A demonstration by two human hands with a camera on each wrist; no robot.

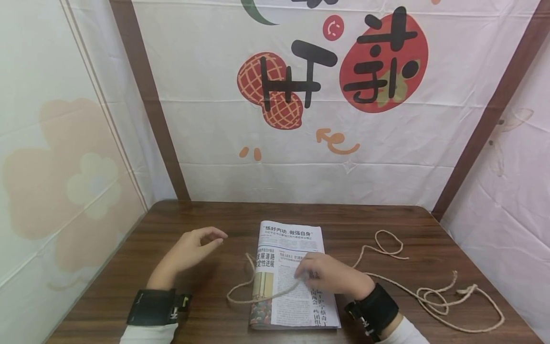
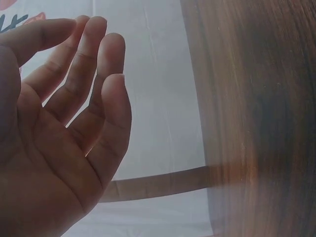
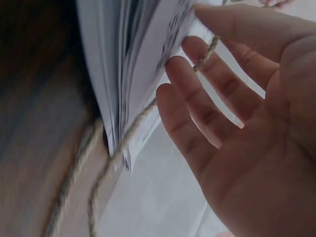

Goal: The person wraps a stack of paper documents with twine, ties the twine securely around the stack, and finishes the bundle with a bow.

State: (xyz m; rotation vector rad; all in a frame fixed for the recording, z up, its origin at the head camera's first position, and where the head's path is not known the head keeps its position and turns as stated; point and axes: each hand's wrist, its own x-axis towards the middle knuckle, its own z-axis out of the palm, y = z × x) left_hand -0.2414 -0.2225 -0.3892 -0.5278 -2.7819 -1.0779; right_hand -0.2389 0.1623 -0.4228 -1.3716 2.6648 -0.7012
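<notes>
A folded newspaper (image 1: 296,239) lies on the table, its layered page edges (image 3: 106,74) facing the right wrist camera. My right hand (image 1: 328,272) is over its right half, fingers loosely bent. Twine (image 1: 240,285) crosses the newspaper and passes behind the right fingers (image 3: 180,103); no grip on it shows. A second strand (image 3: 74,182) meets the newspaper's lower edge; whether it runs underneath, I cannot tell. Left of the newspaper, my left hand (image 1: 193,251) hovers above the table, with relaxed fingers (image 2: 116,118) and nothing in the palm.
Loose twine coils (image 1: 438,303) lie on the brown wooden table (image 1: 206,310) to the right, with a smaller loop (image 1: 388,243) farther back. A printed cloth (image 1: 206,129) hangs behind the table, and pale cloth panels flank both sides.
</notes>
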